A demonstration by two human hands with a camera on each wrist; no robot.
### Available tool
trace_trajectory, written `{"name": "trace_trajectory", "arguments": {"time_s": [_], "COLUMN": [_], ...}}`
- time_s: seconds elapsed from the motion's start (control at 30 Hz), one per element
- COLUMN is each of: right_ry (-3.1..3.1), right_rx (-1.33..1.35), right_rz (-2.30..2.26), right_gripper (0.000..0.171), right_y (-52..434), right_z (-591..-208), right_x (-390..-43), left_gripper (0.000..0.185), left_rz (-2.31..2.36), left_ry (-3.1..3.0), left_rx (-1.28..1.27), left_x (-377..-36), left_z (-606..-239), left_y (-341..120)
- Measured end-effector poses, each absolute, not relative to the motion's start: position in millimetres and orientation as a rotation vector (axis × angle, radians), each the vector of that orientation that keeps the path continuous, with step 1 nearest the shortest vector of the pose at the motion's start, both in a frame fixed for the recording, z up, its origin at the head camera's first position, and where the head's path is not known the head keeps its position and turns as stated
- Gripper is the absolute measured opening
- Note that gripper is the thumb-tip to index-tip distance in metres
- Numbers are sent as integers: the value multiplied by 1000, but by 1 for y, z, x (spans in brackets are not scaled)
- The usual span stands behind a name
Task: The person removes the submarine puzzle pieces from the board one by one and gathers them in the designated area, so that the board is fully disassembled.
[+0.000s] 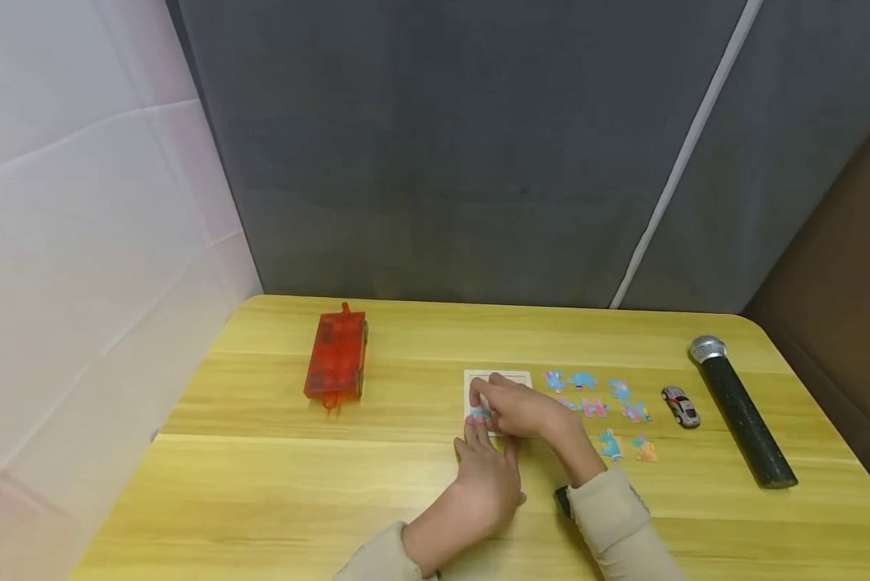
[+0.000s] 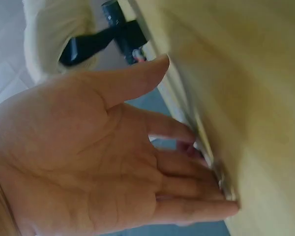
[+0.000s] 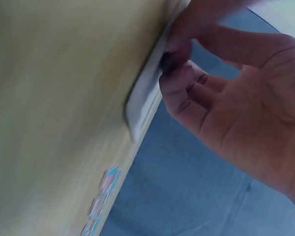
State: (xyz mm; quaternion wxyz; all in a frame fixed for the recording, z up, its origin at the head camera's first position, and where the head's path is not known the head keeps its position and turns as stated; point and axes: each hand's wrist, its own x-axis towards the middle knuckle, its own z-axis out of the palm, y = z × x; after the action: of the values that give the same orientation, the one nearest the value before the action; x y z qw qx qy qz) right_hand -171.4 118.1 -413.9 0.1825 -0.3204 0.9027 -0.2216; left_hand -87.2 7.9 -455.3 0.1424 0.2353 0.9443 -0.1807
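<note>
A small white puzzle board (image 1: 498, 376) with a raised frame lies flat at the middle of the table. Over it, my right hand (image 1: 525, 410) has curled fingers and pinches a teal and pink puzzle piece (image 1: 480, 413) at the board's left part. From the near side my left hand (image 1: 487, 482) reaches in, fingers mostly straight, fingertips touching the board's lower left by the piece. In the left wrist view the palm (image 2: 103, 162) holds nothing. The right wrist view shows the bent fingers (image 3: 182, 101) at the board (image 3: 145, 96); the piece is hidden there.
Several loose puzzle pieces (image 1: 594, 407) lie right of the board. Beyond them are a toy car (image 1: 680, 407) and a black microphone (image 1: 747, 420) with a silver head. A translucent red toy wagon (image 1: 336, 355) stands on the left. Curtains border the table's back and left.
</note>
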Motion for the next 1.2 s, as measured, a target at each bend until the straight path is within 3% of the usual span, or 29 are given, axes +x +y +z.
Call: {"name": "trace_trajectory", "arguments": {"time_s": [0.23, 0.4, 0.57, 0.8, 0.97, 1.2], "right_ry": [2537, 2554, 2575, 2588, 2596, 2658], "right_rx": [-934, -958, -923, -887, -922, -1042], "right_rz": [-707, -714, -723, -666, -681, -667], "right_gripper": [23, 23, 27, 19, 21, 30], "right_y": [122, 121, 120, 119, 119, 119], "right_z": [-422, -422, -421, -424, -424, -422], "right_x": [-173, -175, -173, -169, -168, -169], "left_gripper": [55, 55, 54, 93, 95, 95], "left_rz": [35, 199, 217, 248, 177, 193], "left_ry": [2682, 2701, 2752, 2705, 2737, 2731], "left_rx": [739, 755, 700, 551, 518, 507], "left_x": [-109, -121, -133, -159, -165, -167], "left_z": [-394, -372, -381, -446, -465, -464], "left_y": [-29, -50, -60, -61, -59, -57]}}
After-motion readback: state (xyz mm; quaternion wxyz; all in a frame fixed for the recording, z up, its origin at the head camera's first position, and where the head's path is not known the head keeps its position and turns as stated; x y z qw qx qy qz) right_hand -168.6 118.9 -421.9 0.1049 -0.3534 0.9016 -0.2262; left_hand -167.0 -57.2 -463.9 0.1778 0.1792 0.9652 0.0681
